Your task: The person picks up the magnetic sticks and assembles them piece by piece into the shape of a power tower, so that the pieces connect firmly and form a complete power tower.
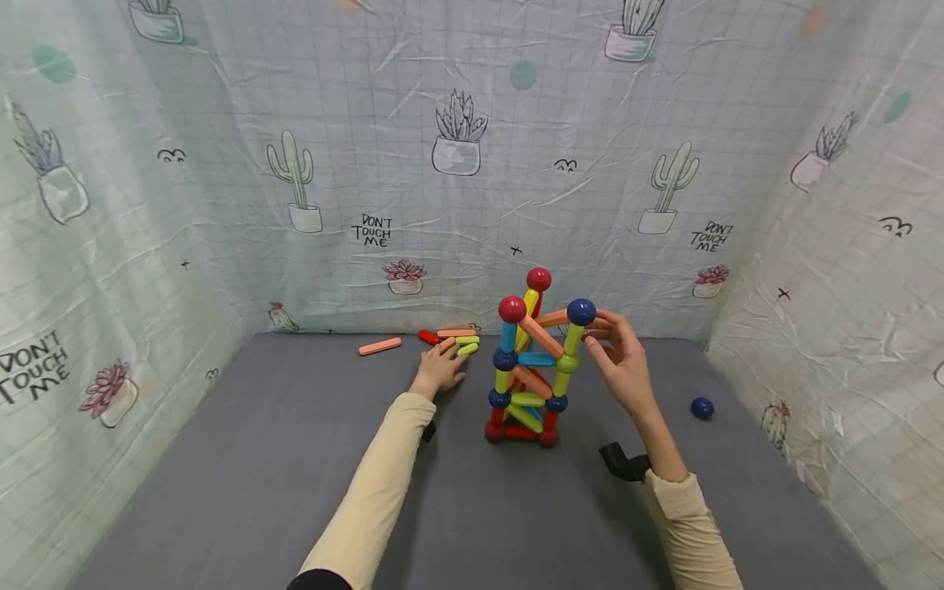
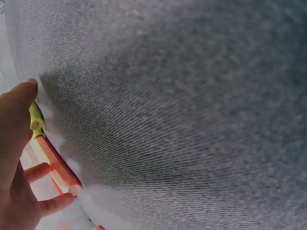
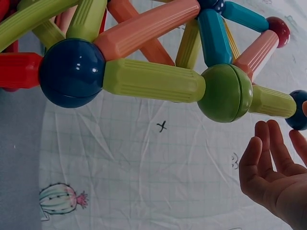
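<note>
A tower of coloured sticks and balls (image 1: 522, 399) stands upright on the grey table. My right hand (image 1: 623, 360) is at its upper right, fingers loosely bent beside the dark blue ball (image 1: 582, 311). In the right wrist view, fingertips (image 3: 261, 128) come right up to that ball, below the yellow-green stick (image 3: 273, 101) and green ball (image 3: 225, 93). Over at the back, my left hand (image 1: 440, 373) reaches with spread fingers to a small group of loose sticks. An orange stick (image 2: 58, 165) lies by its fingertips in the left wrist view, with a yellow-green stick (image 2: 36, 120) near the thumb.
Beside the left hand lie a red stick (image 1: 428, 337), yellow-green sticks (image 1: 468, 349) and an orange stick (image 1: 379, 347) farther left. One loose dark blue ball (image 1: 702, 408) rests on the right of the table. A patterned curtain (image 1: 339, 279) encloses the back and sides.
</note>
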### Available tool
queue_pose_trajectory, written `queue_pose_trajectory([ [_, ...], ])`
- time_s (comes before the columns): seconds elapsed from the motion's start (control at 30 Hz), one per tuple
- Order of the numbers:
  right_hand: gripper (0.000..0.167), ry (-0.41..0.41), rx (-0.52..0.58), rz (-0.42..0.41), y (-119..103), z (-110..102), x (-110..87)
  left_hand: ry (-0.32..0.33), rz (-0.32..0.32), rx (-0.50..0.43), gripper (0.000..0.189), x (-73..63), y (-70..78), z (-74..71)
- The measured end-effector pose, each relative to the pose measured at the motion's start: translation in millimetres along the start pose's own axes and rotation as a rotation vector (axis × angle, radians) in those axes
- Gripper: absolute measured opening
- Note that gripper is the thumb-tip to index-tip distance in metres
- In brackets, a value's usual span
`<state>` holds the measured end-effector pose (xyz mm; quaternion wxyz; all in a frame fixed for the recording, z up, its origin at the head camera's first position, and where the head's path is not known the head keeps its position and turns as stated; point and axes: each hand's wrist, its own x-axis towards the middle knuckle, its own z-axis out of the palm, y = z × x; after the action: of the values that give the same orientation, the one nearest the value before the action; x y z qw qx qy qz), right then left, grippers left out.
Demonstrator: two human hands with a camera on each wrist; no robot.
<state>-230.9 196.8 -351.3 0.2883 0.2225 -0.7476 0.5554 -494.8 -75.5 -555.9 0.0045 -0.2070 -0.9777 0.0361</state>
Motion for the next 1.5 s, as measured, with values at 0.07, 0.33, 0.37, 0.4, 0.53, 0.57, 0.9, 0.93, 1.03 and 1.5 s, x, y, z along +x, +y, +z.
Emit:
queue_pose_trajectory([
  [0.07, 0.039, -0.001, 0.008, 0.003, 6, 0, 0.7, -0.034, -0.024, 0.015, 0.051, -16.6, 8.9, -21.6],
  [0.33, 0.039, -0.017, 0.037, -0.004, 21, -1, 0.1, 0.012, 0.049, 0.029, 0.042, -80.7, 27.9, -80.3],
  [0.37, 0.039, -0.015, 0.038, -0.006, 21, -1, 0.0, 0.04, 0.074, 0.037, 0.041, -84.6, 26.8, -81.1],
  [0.4, 0.039, -0.012, 0.037, -0.008, 21, -1, 0.0, 0.05, 0.099, 0.043, 0.04, -87.8, 25.5, -82.7],
  [0.53, 0.038, 0.004, 0.021, 0.005, 19, -3, 1.7, 0.128, 0.21, 0.048, 0.03, -100.6, 21.3, -85.4],
  [0.57, 0.038, 0.008, 0.014, 0.011, 19, -3, 2.1, 0.15, 0.241, 0.049, 0.026, -104.2, 20.5, -85.7],
  [0.9, 0.037, 0.0, 0.005, 0.034, 20, -2, 4.7, 0.189, 0.421, 0.156, 0.017, -138.2, 24.9, -81.8],
  [0.93, 0.037, 0.0, 0.003, 0.036, 21, -1, 4.9, 0.183, 0.418, 0.162, 0.02, -139.0, 26.1, -81.3],
  [1.03, 0.038, -0.005, 0.0, 0.038, 21, -1, 5.4, 0.182, 0.4, 0.159, 0.034, -138.2, 30.4, -79.6],
  [1.5, 0.04, -0.01, 0.009, 0.023, 8, 0, 9.0, 0.433, 0.206, -0.145, 0.032, -136.0, 44.6, -111.6],
])
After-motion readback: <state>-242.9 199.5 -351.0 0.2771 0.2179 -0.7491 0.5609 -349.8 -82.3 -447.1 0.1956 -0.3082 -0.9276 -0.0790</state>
